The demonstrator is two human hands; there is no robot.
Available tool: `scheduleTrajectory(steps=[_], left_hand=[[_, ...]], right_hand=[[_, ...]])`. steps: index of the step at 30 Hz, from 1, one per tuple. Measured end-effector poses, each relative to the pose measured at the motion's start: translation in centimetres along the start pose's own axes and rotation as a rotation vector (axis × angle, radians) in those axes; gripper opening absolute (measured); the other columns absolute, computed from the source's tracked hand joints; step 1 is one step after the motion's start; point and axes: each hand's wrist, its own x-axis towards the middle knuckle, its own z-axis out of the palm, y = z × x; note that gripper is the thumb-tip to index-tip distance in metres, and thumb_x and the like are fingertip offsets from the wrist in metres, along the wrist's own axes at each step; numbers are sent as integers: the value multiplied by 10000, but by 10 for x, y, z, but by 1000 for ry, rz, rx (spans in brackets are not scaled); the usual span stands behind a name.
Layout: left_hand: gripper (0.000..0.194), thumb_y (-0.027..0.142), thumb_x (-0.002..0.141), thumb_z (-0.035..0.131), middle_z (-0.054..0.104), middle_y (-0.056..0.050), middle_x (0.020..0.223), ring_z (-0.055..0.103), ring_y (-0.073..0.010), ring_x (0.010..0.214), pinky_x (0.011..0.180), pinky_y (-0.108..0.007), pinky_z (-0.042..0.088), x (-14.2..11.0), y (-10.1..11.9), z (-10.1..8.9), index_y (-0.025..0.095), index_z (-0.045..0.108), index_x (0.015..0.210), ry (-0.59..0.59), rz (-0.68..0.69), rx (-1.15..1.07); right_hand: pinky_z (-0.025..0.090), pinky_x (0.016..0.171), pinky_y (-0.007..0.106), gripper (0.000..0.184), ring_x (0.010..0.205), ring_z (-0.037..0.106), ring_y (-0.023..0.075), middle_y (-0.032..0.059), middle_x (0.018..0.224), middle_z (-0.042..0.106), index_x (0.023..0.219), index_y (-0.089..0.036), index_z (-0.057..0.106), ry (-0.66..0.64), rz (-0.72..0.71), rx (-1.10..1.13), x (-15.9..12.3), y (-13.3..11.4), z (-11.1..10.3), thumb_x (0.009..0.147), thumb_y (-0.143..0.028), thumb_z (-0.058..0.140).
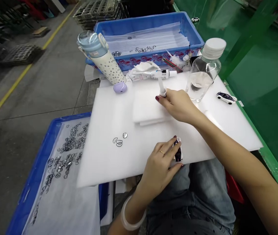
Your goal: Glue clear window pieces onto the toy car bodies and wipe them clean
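Note:
My left hand [162, 161] is closed on a small white toy car [178, 151] near the front edge of a white foam board [119, 160]. My right hand [178, 105] is further back, its fingers pinched round a thin white applicator [162, 87] that stands upright over a folded white foam pad [146, 107]. Three small clear window pieces [119, 140] lie loose on the board to the left of my left hand.
A blue tray [34, 182] at the lower left holds several clear pieces on a sheet. At the back stand another blue tray [148, 24], a dotted bottle [104, 58], a clear bottle [204, 70], a glue tube [151, 75]. Another toy car [225, 97] sits at the right.

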Motion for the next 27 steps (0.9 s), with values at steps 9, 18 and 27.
scheduleTrajectory(steps=[9, 18, 27], left_hand=[[450, 539, 840, 720, 743, -102, 1135, 696, -281, 1070, 936, -467, 574, 27, 1, 8, 197, 682, 1130, 234, -148, -212], [347, 511, 828, 750, 767, -74, 1048, 693, -248, 1017, 919, -422, 539, 32, 6, 12, 207, 724, 993, 306, -270, -330], [266, 447, 822, 781, 768, -42, 1017, 691, -225, 979, 888, -389, 533, 33, 6, 12, 223, 726, 954, 314, -264, -333]], right_hand=[[440, 706, 301, 161, 744, 503, 147, 6, 815, 536, 889, -231, 617, 146, -169, 956, -68, -22, -6, 888, -386, 660], [206, 517, 309, 513, 475, 230, 120, -26, 498, 217, 553, -189, 252, 82, -75, 1194, -116, -17, 0, 863, -362, 622], [181, 484, 305, 515, 415, 155, 101, -40, 444, 154, 506, -198, 211, 60, -72, 1209, -104, -18, 6, 854, -403, 529]])
